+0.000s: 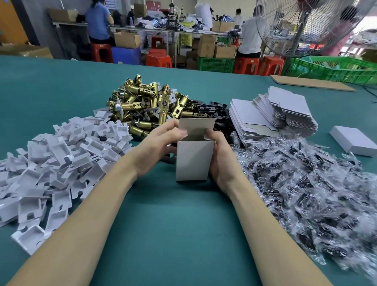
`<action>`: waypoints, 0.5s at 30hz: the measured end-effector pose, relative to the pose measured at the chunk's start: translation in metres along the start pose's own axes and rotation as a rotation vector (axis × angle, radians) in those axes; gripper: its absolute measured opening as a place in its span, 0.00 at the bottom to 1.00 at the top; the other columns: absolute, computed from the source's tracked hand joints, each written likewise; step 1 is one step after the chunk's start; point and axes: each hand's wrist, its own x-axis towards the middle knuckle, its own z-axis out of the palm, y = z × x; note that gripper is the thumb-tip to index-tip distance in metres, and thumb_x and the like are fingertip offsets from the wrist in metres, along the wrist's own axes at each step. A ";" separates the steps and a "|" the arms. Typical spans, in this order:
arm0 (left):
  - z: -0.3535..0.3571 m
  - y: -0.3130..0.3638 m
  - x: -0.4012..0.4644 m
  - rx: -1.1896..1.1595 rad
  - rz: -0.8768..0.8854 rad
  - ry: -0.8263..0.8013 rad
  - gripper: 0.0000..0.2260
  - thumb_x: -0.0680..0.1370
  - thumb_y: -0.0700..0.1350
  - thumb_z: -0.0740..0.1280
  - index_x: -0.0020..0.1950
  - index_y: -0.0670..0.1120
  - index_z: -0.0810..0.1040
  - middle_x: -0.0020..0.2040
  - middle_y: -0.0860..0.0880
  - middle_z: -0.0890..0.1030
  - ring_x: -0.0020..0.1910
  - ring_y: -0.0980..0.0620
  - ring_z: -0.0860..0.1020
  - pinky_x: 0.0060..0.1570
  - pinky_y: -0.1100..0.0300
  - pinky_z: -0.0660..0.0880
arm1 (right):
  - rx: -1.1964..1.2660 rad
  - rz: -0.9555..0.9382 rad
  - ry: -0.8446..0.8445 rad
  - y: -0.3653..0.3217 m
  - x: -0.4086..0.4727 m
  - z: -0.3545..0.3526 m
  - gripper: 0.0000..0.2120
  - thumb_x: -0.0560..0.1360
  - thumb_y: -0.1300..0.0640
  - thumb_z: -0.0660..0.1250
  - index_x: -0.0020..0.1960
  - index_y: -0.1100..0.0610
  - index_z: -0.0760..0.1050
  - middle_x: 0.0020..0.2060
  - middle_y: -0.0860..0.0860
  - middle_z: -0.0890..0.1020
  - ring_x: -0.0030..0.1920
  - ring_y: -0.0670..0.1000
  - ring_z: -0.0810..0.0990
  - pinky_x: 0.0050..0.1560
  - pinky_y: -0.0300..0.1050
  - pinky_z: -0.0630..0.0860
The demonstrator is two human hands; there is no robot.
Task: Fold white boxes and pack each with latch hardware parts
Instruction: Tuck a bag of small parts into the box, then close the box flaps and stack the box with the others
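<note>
Box [193, 160] upright on table [170, 217], left hand [159, 146] and right hand [221, 156] grips pinching its sides

Green tabletop [46, 84] runs full width. At 1 o'clock, flat brown cardboard sheet [311, 83] lies on its far edge, black cable [372, 93] just beside it. Green plastic crate [344, 69] at 2 o'clock, big wire-guard fan [294, 29] standing above it. Past the far edge at 12: red stools [159, 60], blue stool [126, 55], second green crate [216, 64], stacked cardboard cartons [208, 47]. Back bench [144, 29] carries a small press machine [171, 18]. Seated workers: one in blue [98, 17] at 11, one in white [251, 33] at 1.
</note>
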 end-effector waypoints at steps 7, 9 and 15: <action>0.004 0.005 0.005 -0.090 0.139 0.114 0.11 0.75 0.39 0.67 0.54 0.52 0.75 0.53 0.43 0.82 0.50 0.47 0.79 0.55 0.51 0.76 | 0.047 -0.035 -0.012 0.001 -0.002 0.004 0.29 0.72 0.40 0.65 0.65 0.59 0.79 0.53 0.60 0.82 0.52 0.59 0.78 0.56 0.57 0.72; 0.007 0.007 0.005 -0.077 0.159 0.135 0.10 0.75 0.39 0.68 0.52 0.53 0.77 0.53 0.41 0.82 0.51 0.47 0.80 0.58 0.47 0.75 | 0.041 -0.044 0.042 0.001 -0.002 0.008 0.32 0.67 0.38 0.67 0.61 0.59 0.80 0.51 0.61 0.81 0.51 0.60 0.77 0.55 0.57 0.71; 0.002 0.011 0.004 0.047 0.199 0.154 0.08 0.78 0.37 0.70 0.51 0.49 0.78 0.50 0.43 0.81 0.48 0.50 0.80 0.52 0.57 0.78 | 0.051 -0.068 0.099 0.005 0.002 0.010 0.24 0.72 0.39 0.63 0.56 0.53 0.84 0.53 0.61 0.81 0.51 0.60 0.77 0.54 0.58 0.71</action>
